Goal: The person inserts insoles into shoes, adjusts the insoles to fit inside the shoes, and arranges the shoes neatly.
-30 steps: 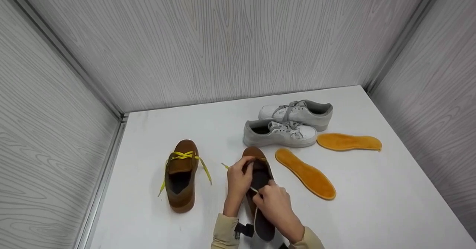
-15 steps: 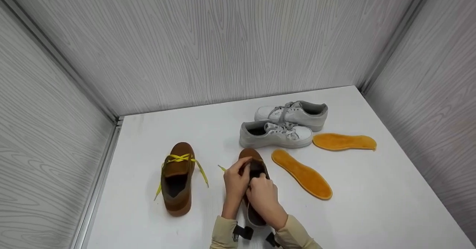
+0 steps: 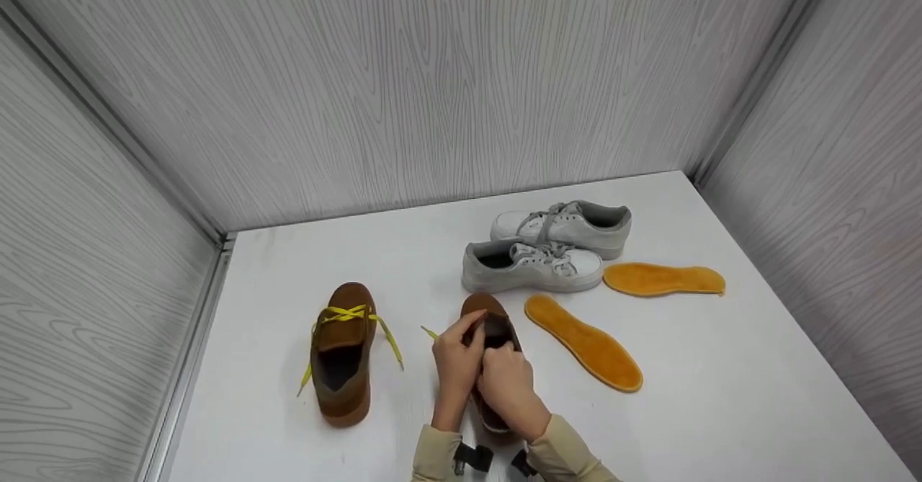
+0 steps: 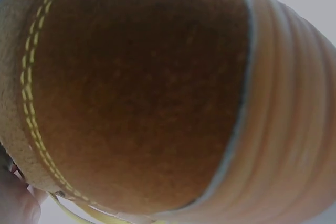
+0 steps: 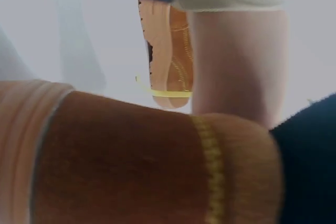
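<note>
A brown lace-up shoe (image 3: 481, 303) stands before me with its toe pointing away. My left hand (image 3: 458, 356) pinches the shoe's tongue near the front of the opening. Curled over the opening, my right hand (image 3: 508, 385) grips a dark insole (image 3: 490, 416) with a pale edge. Most of the insole lies inside the shoe, and its front is hidden. The shoe's stitched heel (image 4: 142, 98) fills the left wrist view. In the right wrist view the same heel is close and blurred, and my fingers are out of sight.
The other brown shoe (image 3: 342, 334), with yellow laces, stands at the left. Two orange insoles lie to the right, one slanted (image 3: 583, 341) and one crosswise (image 3: 663, 279). Behind them are a near white sneaker (image 3: 529, 269) and a far one (image 3: 569, 226). Pale walls enclose the table.
My right hand has moved forward and left over the opening, taking the dark insole deeper into the shoe. The insole's heel end no longer sticks out behind. My left hand keeps its place.
</note>
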Demonstrator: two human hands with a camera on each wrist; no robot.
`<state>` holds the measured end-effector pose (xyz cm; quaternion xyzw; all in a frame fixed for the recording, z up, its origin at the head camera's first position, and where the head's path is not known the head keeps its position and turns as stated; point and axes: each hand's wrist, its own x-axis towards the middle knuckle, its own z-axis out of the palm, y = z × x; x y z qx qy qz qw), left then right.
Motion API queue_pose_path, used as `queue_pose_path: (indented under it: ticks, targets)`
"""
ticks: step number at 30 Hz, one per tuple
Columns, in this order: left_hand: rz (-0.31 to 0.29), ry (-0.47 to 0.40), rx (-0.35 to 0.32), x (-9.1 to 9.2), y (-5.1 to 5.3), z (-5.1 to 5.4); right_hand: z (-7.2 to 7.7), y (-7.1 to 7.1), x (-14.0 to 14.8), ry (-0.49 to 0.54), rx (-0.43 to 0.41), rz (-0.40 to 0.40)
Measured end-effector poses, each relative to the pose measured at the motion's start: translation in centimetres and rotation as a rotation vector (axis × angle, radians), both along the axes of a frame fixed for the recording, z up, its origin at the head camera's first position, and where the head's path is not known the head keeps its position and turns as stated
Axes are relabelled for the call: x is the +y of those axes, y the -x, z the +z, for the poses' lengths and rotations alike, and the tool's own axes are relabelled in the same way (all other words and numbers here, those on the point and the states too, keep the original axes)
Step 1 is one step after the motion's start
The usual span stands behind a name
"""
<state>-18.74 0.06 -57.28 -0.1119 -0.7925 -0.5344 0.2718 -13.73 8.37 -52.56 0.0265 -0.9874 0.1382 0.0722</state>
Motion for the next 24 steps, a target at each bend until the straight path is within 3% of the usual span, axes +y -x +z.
queue_pose_path:
  ticks: [5,9,14,21,24]
  targets:
    - [-0.023,-0.008,-0.005,-0.1,0.1,-0.1,-1.2,1.1,-0.1,0.066,0.003,-0.038]
    - [-0.025,-0.013,-0.007,-0.4,0.3,0.1,-1.9,1.9,-0.4,0.058,0.037,-0.044]
    - [-0.058,-0.026,-0.001,-0.3,0.4,0.4,-2.3,2.1,-0.2,0.022,0.076,-0.051]
    - [-0.075,-0.045,-0.059,-0.6,0.5,0.3,-2.9,2.0,-0.1,0.132,0.109,-0.010]
    - [-0.072,-0.054,-0.074,-0.5,0.4,0.2,-2.7,1.7,-0.1,0.105,0.101,0.008]
